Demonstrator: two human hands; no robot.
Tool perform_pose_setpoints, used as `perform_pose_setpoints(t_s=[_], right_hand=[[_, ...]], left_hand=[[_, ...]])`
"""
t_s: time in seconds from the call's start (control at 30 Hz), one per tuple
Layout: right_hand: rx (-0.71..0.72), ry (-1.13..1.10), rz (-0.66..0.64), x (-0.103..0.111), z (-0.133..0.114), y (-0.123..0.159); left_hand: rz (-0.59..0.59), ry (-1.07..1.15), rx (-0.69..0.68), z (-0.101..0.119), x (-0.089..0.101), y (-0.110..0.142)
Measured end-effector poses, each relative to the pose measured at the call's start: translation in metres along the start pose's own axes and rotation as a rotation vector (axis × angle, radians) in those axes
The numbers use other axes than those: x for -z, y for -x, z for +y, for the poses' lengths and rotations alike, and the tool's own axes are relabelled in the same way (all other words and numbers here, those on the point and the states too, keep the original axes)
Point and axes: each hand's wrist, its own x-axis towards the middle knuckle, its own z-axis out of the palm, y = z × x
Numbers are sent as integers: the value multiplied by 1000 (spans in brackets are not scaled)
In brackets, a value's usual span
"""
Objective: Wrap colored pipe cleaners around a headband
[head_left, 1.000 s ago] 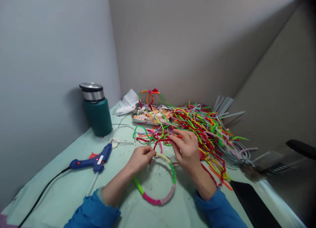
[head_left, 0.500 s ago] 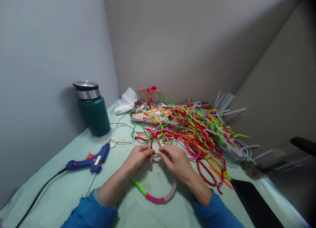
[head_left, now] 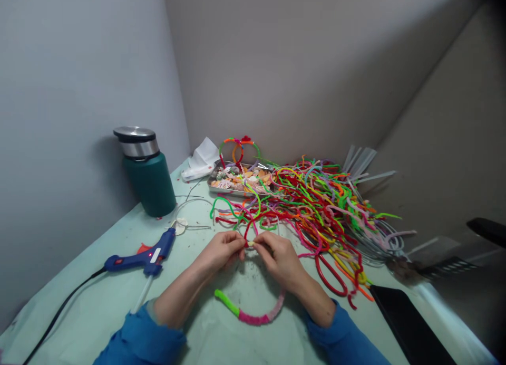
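Note:
A curved band [head_left: 253, 319] wrapped in green, magenta and pale pink pipe cleaner lies over the table below my hands. Its pale pink side runs up behind my right hand [head_left: 281, 257], whose thumb and fingers pinch a small pale yellow wrapped section of it. My left hand [head_left: 224, 249] is closed just beside, fingertips pinching a red pipe cleaner [head_left: 246, 230] against the band where red meets yellow. The free red length arcs up and away towards the pile. The green end of the band lies loose at the lower left.
A blue glue gun [head_left: 142, 257] with its light on lies at left, near a green bottle [head_left: 149, 183]. Behind are a metal tray [head_left: 221, 191] of small decorations and decorated hoops [head_left: 231, 142]. A tangled pipe cleaner pile [head_left: 324, 201] and a black phone [head_left: 407, 323] are at right.
The red pipe cleaner's loose length now bows in a wider arc above my fingers. The band's green end has shifted slightly right and down. Both hands keep nearly the same place.

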Motion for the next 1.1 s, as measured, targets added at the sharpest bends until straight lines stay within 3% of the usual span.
perform_pose_setpoints(t_s=[0.37, 0.73, 1.1], right_hand=[[-50, 68, -35, 2, -3, 0], [-17, 92, -48, 2, -7, 0], [-19, 136, -33, 0, -9, 0]], left_hand=[[120, -79, -58, -6, -2, -4], [60, 15, -47, -5, -1, -5], [124, -59, -73, -5, -5, -5]])
